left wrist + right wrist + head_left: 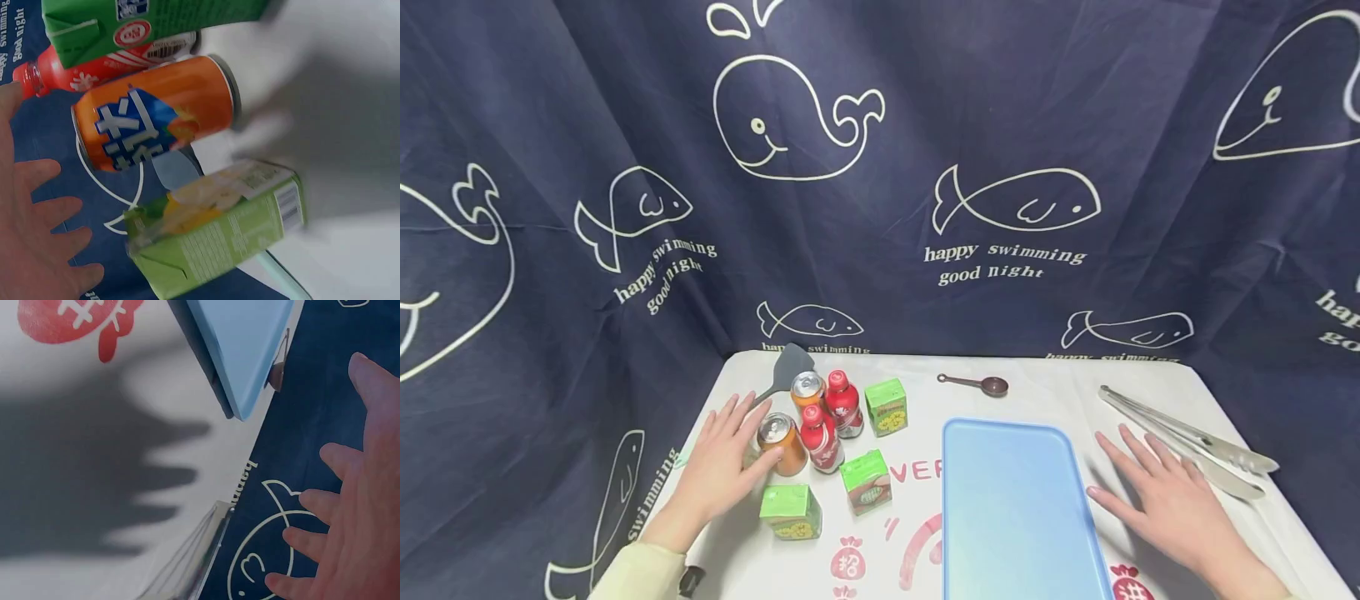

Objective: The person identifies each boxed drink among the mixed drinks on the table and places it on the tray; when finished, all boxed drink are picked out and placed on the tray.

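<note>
My left hand [722, 467] is held over the left side of the table, fingers spread and holding nothing. Next to it is an orange soda can [782, 446], printed in blue and white in the left wrist view. A second orange can [808, 390], two red-capped bottles [822, 439] and several green juice boxes [792, 512] stand close by. The left wrist view shows a juice box [219, 231] that my hand mostly covers in the head view. Between the blue tray [1018, 508] and the metal tongs [1195, 442], my right hand [1172, 504] is spread, holding nothing.
Toward the back lie a grey spatula [792, 365] at left and a dark brown measuring spoon [992, 386] near the middle. The white tablecloth [917, 533] carries red prints. A navy curtain [880, 208] with white fish hangs behind and around the table.
</note>
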A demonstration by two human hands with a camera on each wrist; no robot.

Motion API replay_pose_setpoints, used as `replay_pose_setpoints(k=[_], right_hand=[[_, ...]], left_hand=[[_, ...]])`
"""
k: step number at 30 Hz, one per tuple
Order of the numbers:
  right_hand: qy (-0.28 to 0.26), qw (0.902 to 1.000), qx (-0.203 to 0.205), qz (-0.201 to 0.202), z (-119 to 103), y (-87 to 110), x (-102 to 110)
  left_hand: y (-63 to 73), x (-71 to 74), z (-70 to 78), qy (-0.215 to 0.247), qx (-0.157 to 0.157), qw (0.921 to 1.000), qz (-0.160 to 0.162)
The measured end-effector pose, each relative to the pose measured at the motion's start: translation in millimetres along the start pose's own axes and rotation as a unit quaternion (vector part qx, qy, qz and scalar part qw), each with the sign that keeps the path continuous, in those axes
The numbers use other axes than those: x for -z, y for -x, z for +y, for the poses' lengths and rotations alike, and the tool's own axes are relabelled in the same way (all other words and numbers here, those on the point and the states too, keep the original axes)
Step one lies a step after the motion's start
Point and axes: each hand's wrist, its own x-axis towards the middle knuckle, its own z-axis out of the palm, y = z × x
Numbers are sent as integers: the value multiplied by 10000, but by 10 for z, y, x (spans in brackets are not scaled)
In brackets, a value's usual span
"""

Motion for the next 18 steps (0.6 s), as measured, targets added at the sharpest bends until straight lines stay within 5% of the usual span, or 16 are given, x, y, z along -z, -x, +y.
replay_pose_setpoints(k=[8,18], right_hand=[[-456,9984,-237,-235,-10,5,-108],[-1431,9859,-651,-567,-66,66,-318]], left_hand=[[84,115,-137,67,143,9996,232],[272,68,-386,247,540,9972,448]])
